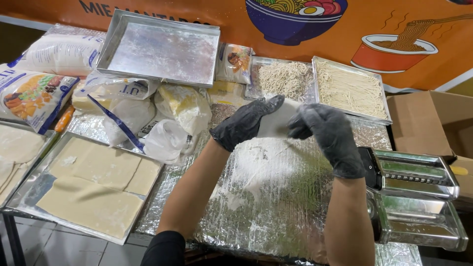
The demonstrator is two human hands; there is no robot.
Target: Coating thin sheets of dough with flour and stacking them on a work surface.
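Note:
Both my hands wear black gloves and hold up a pale sheet of dough (276, 120) between them, above a foil-covered board dusted with flour (276, 182). My left hand (246, 122) grips the sheet's left edge. Fingers of my right hand (327, 135) curl around its right edge. Most of the sheet is hidden behind the gloves.
A metal pasta machine (414, 192) stands at the right. A tray of flat dough sheets (93, 182) lies at the left. Behind are two trays of cut noodles (350, 88), an empty metal tray (162, 49), flour bags (34, 93), plastic bags and a cardboard box (423, 123).

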